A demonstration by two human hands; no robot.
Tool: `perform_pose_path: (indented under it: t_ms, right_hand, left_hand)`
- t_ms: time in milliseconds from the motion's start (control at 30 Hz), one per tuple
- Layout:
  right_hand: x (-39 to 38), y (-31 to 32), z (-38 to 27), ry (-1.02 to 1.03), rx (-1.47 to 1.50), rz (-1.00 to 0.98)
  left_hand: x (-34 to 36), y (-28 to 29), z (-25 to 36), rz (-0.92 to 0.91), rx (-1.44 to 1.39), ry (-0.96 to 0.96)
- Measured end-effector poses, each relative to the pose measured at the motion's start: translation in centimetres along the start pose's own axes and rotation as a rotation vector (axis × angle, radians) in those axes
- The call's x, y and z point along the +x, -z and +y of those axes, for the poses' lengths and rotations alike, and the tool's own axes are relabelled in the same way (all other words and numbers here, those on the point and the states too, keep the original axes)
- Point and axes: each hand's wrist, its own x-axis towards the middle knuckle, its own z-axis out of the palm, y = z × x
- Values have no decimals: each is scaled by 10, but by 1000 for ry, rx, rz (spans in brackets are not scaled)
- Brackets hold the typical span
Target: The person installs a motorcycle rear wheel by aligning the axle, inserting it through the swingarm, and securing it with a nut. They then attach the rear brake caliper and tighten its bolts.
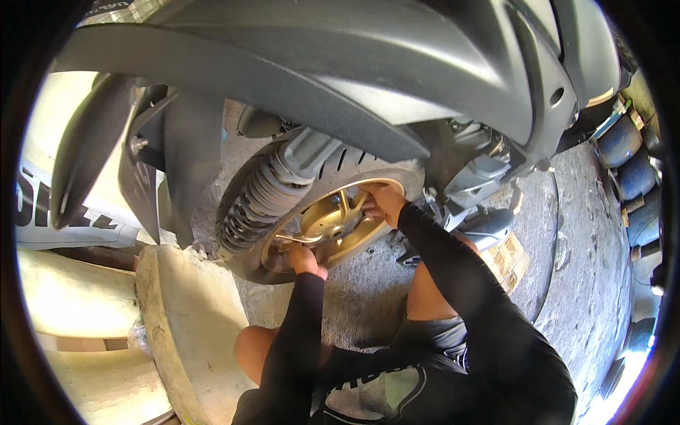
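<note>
I crouch at a motorbike's rear wheel, a black tyre (379, 170) around a gold rim (350, 249) and hub (322, 221). A shock absorber (269, 188) with a dark coil spring slants over the wheel's left part. My right hand (382, 204) grips the wheel's right side inside the rim, fingers curled by a spoke. My left hand (304, 261) is low on the wheel's left side, fingers bent at the rim and partly hidden; what exactly they hold is unclear. Grey-black body panels (439, 60) overhang both hands.
A pale concrete step (177, 312) is at my left, beside a printed banner (42, 205). Hanging black panels (191, 156) are upper left. A cardboard piece (506, 262) lies on the concrete floor (574, 297) at my right. Several blue containers (630, 177) line the far right.
</note>
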Motion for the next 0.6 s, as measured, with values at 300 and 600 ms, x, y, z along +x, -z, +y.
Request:
perform_pose_path:
  t_ms: [300, 600]
  right_hand:
    - [76, -23, 55, 671, -244, 328]
    - [77, -7, 65, 693, -1002, 232]
  left_hand:
    - [8, 5, 37, -240, -276, -302]
    - [-22, -10, 27, 38, -488, -135]
